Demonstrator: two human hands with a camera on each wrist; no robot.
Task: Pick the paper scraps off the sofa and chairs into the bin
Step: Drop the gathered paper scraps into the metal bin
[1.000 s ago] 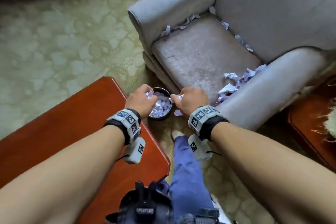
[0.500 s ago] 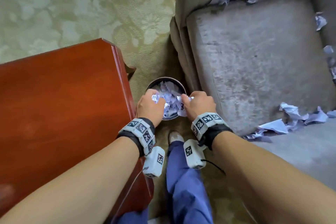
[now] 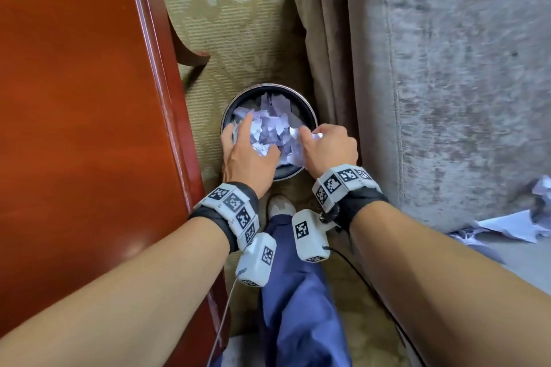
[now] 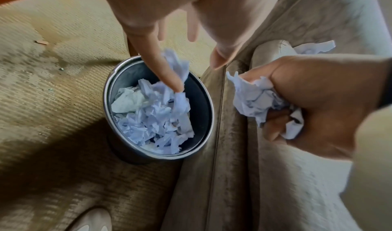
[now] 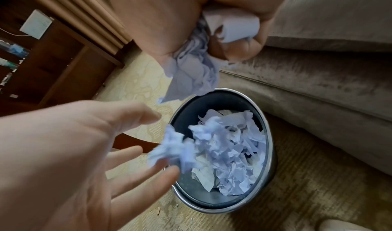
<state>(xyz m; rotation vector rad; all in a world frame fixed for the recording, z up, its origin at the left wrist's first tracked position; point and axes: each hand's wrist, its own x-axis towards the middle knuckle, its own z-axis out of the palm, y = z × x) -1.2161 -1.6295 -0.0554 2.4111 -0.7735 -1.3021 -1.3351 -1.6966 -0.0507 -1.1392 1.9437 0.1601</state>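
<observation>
Round metal bin (image 3: 269, 89): stood on the carpet (image 3: 238, 24) between red wooden table (image 3: 89, 128) and armchair (image 3: 447, 83), filled with paper scraps (image 3: 274, 128). Left hand (image 3: 249, 155): fingers spread, released, above the bin. Right hand (image 3: 329, 144): clenched around a crumpled paper wad (image 4: 252, 97). Further scraps (image 3: 518, 226): left on the armchair seat.

My head camera looks steeply down onto both my hands. Each wrist camera sits close, facing along my fingers; all three share the bin (image 3: 269, 92) below them.

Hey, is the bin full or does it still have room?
Still has room. The bin stands upright, and the paper scraps inside lie below its rim, with dark inner wall showing above them.
</observation>
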